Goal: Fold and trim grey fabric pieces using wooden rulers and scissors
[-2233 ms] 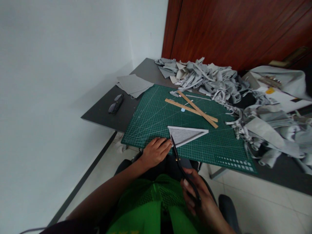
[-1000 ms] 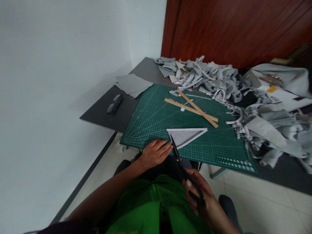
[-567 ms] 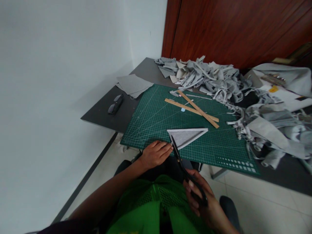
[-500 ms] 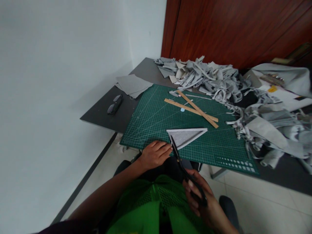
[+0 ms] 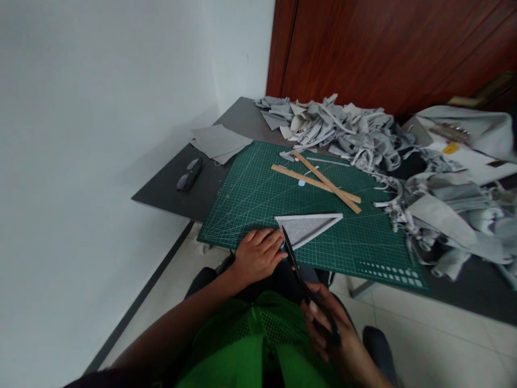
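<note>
Triangular fabric piece, grey with pale edging, lies flat just beyond and to the right of the left hand, its short side closest to the fingertips. From the left, a white wall rises beside the dark worktop. Glasses with dark lenses lie on that worktop, beyond the left hand and off to its left. Farther beyond the same hand, overlapping grey fabric sheets lie partly against the corner of the green cutting mat. The left hand is palm down over the near edge of the mat, fingers close together; whether it pinches the fabric cannot be told, as the fingertips hide that corner. Black scissors reach forward from the right hand, their blades just beside the left hand's fingertips and their point over the left part of the triangle. Well beyond both hands, a wooden ruler is crossed by a second wooden ruler, with a pale blue chip near them. The right hand, below the mat's near edge, is wrapped around the scissor handles. Beyond it and to its right spreads a heap of grey fabric scraps, with a white box farthest right, behind the nearer scraps.
</note>
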### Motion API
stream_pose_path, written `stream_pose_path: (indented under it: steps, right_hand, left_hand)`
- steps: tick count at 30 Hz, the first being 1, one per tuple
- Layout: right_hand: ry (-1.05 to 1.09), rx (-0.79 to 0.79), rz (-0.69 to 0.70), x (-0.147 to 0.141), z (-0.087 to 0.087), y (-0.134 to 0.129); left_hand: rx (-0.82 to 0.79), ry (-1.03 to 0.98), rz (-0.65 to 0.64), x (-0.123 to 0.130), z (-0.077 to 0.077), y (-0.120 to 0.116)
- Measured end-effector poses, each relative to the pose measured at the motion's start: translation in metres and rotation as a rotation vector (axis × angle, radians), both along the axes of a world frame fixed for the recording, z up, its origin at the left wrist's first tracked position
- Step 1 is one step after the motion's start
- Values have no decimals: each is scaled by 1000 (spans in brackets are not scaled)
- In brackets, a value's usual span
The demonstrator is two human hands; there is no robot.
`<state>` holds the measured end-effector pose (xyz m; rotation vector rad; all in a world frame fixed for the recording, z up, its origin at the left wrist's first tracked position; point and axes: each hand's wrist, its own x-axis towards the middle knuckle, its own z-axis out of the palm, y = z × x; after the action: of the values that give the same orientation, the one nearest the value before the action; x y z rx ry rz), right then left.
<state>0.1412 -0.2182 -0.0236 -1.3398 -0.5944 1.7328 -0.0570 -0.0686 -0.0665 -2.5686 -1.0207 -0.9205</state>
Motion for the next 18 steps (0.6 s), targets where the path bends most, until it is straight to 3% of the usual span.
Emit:
stream_pose_path:
  steps: [18]
  right_hand:
    - [15,-9,13,5,-5,2]
  left_hand:
    - [38,64,-39,-3,-7,2]
